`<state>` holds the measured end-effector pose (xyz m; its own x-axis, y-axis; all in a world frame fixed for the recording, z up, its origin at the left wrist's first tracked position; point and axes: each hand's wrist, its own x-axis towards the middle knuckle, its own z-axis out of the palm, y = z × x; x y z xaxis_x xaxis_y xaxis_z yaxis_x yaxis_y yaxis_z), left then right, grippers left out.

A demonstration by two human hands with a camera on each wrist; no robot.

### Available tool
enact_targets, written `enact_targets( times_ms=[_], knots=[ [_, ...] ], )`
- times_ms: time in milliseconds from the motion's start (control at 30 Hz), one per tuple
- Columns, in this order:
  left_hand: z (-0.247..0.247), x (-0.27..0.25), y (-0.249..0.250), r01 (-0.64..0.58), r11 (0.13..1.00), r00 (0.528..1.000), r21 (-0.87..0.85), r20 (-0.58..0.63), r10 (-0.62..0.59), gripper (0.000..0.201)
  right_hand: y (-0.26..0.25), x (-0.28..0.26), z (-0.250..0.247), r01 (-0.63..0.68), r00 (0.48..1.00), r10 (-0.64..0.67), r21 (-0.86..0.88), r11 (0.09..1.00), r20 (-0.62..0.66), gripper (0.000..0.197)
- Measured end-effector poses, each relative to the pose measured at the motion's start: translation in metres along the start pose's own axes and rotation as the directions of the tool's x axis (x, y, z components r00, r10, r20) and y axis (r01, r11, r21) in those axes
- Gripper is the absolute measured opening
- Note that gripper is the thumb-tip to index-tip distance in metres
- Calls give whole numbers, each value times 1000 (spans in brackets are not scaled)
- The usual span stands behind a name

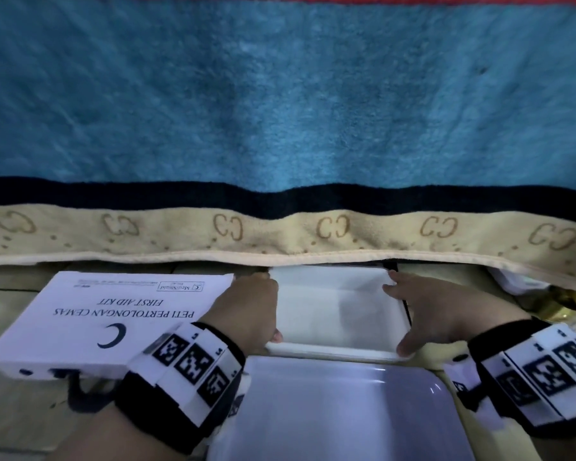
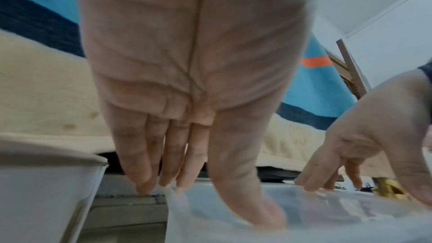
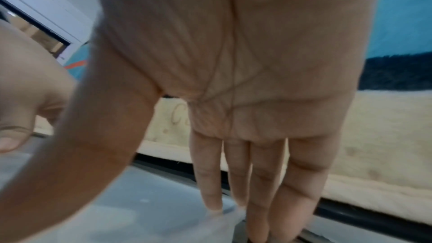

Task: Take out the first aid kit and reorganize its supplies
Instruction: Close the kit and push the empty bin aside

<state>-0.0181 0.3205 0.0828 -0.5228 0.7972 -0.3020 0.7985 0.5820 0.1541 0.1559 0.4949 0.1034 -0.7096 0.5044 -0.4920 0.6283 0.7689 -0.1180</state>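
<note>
White rectangular first aid kit box [image 1: 90,321] is set lower left, and a shallow white plastic tray [image 1: 336,314], judged light, stiff and slick, is gripped at opposite rims by left hand [image 1: 250,307] and right hand [image 1: 429,311].

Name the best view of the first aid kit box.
Head view: the first aid kit box shows nearly whole, print readable. Left wrist catches only a blurred white corner; right wrist shows none.
</note>
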Motion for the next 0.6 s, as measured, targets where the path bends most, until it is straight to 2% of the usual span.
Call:
enact_targets(
  times_ms=[167,233,333,467,533,600],
  knots=[
    [3,-15,-6,-27,999,999,-34,-41,26,54,-7,-13,4,-32,999,35,79,996,-27,99],
    [6,-21,-14,-56,996,994,-74,-100,48,50,-10,-23,7,-50,991,64,112,992,-120,97],
    [7,-36,-31,-109,987,984,-120,-153,90,63,-19,-39,16,-56,943,101,148,987,-317,88],
    [7,-56,-56,-111,990,974,-87,-206,91,65,-46,-44,45,-90,953,115,100,991,-282,72],
    [10,-68,-71,-90,992,978,-85,-197,72,65,-57,-41,57,-75,947,96,78,994,-307,66],
    [13,-85,-85,-81,989,972,-125,-228,51,59,-67,-42,66,-107,932,136,102,989,-337,68]
  ],
)
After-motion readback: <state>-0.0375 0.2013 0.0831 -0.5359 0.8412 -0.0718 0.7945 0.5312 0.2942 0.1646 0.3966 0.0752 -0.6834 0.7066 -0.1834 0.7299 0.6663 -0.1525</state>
